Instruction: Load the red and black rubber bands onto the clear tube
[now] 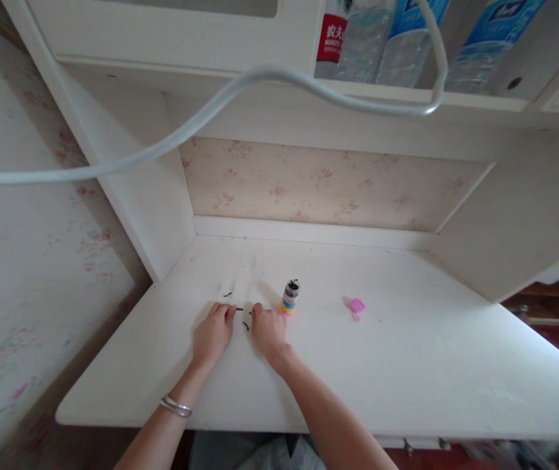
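My left hand rests on the white desk with its fingertips closed on a short, thin black strip. Just to its right, my right hand is also pinched shut, and a tiny dark tip shows at its fingers. A small gap separates the two pinches. Between the hands lies a curved black piece, and another black piece lies beyond my left fingers. Beside my right hand stands a small open bottle with a multicoloured lower part and black stuff at its mouth.
A pink cap-like piece with a loop lies on the desk to the right. A white cable crosses high in front. Water bottles stand on the shelf above. Side panels and a papered back wall enclose the desk.
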A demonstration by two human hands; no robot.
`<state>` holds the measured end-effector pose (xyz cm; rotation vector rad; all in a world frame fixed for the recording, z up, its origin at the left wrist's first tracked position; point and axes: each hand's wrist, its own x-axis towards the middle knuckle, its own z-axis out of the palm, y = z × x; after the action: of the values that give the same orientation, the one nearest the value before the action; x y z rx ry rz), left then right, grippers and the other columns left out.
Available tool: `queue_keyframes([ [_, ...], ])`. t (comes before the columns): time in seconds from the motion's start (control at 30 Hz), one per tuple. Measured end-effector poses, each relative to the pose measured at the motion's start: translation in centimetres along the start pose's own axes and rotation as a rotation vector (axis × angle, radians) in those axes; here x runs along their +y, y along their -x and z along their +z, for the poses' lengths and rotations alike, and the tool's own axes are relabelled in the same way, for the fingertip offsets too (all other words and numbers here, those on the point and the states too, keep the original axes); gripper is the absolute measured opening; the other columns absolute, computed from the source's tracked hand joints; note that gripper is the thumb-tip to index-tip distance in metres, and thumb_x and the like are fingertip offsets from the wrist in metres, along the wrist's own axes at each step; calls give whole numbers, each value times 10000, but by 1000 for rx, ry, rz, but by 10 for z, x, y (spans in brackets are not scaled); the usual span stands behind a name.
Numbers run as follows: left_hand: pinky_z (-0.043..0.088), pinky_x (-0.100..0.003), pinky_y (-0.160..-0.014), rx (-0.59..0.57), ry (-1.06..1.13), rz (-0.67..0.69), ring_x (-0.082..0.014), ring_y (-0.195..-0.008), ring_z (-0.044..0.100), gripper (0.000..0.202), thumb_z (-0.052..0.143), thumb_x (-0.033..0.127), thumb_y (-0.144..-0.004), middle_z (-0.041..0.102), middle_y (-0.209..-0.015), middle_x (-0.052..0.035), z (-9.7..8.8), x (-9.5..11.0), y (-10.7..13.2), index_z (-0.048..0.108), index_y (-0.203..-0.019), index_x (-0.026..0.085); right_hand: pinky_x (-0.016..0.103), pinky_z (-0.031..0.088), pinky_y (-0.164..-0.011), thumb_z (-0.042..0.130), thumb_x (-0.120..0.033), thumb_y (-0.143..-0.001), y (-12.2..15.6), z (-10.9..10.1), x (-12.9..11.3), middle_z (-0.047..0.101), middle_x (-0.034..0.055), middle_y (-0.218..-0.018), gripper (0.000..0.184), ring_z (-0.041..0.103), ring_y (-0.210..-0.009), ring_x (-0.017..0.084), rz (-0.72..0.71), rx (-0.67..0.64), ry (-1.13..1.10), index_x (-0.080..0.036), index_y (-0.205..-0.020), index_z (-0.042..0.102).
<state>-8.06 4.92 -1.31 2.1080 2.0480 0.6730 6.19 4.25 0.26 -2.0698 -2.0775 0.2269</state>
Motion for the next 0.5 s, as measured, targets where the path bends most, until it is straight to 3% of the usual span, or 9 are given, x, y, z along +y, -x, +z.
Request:
queue_keyframes([
  [0.27, 415, -250, -745, 9, 83, -11, -147, -892, 620, 285, 361, 385, -934, 635, -1069, -13, 2, -3, -2, 603, -999, 248, 242, 413, -581, 343, -297, -956, 23, -10, 0, 705, 59, -770, 263, 665, -681, 197, -17, 53, -99, -227, -984, 595],
  [0.4, 412, -251, -752, 3, 88, -39, -151, -892, 615, 280, 381, 382, -925, 640, -1062, -21, 2, -2, -2, 614, -996, 243, 206, 377, -567, 336, -367, -956, 36, -39, 18, 688, 14, -726, 304, 625, -633, 144, -88, 220, -423, -243, -972, 613],
  [0.5, 411, -244, -744, 2, 94, -48, -147, -888, 612, 274, 396, 379, -918, 640, -1065, -21, 1, 0, -2, 621, -1001, 247, 195, 352, -534, 345, -425, -938, 28, -72, 44, 664, -2, -677, 343, 585, -588, 123, 2, 368, -596, -222, -983, 618],
])
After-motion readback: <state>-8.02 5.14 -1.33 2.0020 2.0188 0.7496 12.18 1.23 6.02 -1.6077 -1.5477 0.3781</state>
